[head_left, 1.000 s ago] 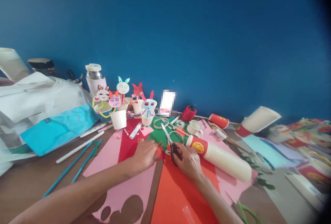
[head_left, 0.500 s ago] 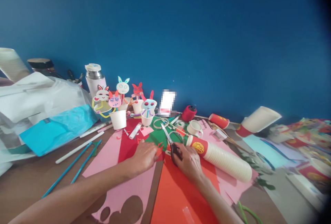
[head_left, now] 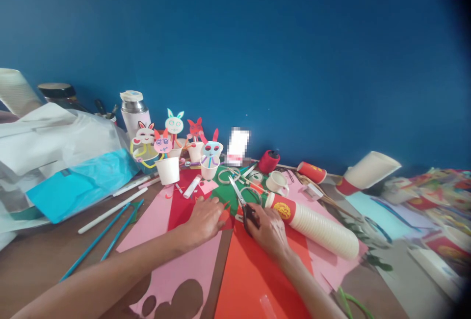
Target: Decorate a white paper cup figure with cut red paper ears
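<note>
My right hand is wrapped round the black handles of a pair of scissors, whose blades point up and away from me. To its left, my left hand is closed on a small piece of orange paper, and a pointed tip of it sticks out past the fingers. Between and below the hands lies a large orange sheet. Under my left forearm is a pink sheet with rounded holes cut out. A green sheet and a dark red sheet lie just beyond the hands.
Paper cups with animal-face figures stand at the back left beside a thermos. A long stack of paper cups lies to the right. Further out are plastic bags, blue sticks, a glue stick and a small mug.
Almost nothing differs. My left hand has shifted very slightly, with the orange paper still in it; the scissors stay at about the same place.
</note>
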Demonstrator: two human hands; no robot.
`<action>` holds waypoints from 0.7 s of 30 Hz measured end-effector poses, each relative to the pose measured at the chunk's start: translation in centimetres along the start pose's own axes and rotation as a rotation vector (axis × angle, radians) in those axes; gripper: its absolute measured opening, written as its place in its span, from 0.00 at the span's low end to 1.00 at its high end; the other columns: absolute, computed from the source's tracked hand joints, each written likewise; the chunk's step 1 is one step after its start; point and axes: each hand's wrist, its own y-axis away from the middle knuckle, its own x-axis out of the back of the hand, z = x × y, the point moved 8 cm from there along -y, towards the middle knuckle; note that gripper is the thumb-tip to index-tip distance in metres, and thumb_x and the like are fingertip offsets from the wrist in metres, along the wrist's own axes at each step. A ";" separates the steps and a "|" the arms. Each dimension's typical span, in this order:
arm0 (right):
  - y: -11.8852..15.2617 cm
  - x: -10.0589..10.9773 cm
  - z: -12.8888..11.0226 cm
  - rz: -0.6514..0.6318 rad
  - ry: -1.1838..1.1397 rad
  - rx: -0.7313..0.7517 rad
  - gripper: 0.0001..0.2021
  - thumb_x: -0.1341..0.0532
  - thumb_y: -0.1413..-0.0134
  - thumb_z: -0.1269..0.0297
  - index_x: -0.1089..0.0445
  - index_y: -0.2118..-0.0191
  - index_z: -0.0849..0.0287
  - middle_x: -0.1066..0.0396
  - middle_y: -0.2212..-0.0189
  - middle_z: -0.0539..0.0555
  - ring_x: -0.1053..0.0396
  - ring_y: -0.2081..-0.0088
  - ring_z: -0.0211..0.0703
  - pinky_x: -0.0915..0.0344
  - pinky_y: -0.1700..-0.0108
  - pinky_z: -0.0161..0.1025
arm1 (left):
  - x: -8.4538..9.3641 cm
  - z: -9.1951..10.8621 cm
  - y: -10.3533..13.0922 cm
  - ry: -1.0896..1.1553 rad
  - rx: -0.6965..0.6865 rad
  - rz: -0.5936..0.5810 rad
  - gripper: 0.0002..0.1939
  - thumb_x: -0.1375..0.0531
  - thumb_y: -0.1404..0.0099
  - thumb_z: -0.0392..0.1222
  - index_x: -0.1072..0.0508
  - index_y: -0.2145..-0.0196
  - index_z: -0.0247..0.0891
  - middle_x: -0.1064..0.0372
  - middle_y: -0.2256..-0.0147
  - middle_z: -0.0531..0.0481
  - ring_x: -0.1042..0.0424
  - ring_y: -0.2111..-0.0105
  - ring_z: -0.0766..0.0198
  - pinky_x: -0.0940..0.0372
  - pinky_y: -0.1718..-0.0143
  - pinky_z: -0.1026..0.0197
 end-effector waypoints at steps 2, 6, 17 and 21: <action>0.0 0.0 0.0 0.005 0.006 0.005 0.15 0.42 0.51 0.63 0.34 0.55 0.57 0.31 0.75 0.51 0.36 0.70 0.42 0.45 0.64 0.37 | 0.0 -0.1 0.0 0.002 0.010 -0.013 0.16 0.51 0.40 0.50 0.32 0.66 0.36 0.33 0.65 0.44 0.33 0.66 0.52 0.43 0.62 0.49; 0.0 0.1 -0.2 0.009 0.013 0.017 0.16 0.43 0.51 0.63 0.34 0.55 0.57 0.31 0.75 0.51 0.35 0.70 0.42 0.45 0.64 0.36 | 0.3 0.0 0.1 -0.012 0.031 -0.026 0.18 0.50 0.41 0.53 0.31 0.68 0.36 0.32 0.66 0.42 0.33 0.65 0.51 0.44 0.61 0.49; 0.0 0.2 -0.4 0.004 0.010 0.027 0.16 0.43 0.51 0.64 0.34 0.54 0.58 0.31 0.75 0.51 0.36 0.71 0.42 0.46 0.64 0.37 | 0.4 0.2 0.1 0.025 0.017 -0.030 0.11 0.48 0.42 0.47 0.31 0.70 0.37 0.32 0.67 0.44 0.33 0.66 0.52 0.45 0.63 0.51; 0.0 0.4 -0.5 0.031 0.018 0.052 0.16 0.43 0.51 0.64 0.34 0.55 0.58 0.31 0.75 0.51 0.36 0.71 0.41 0.46 0.64 0.36 | 0.4 0.0 0.0 0.060 0.016 -0.047 0.10 0.48 0.42 0.46 0.32 0.71 0.37 0.32 0.68 0.45 0.33 0.67 0.53 0.45 0.64 0.52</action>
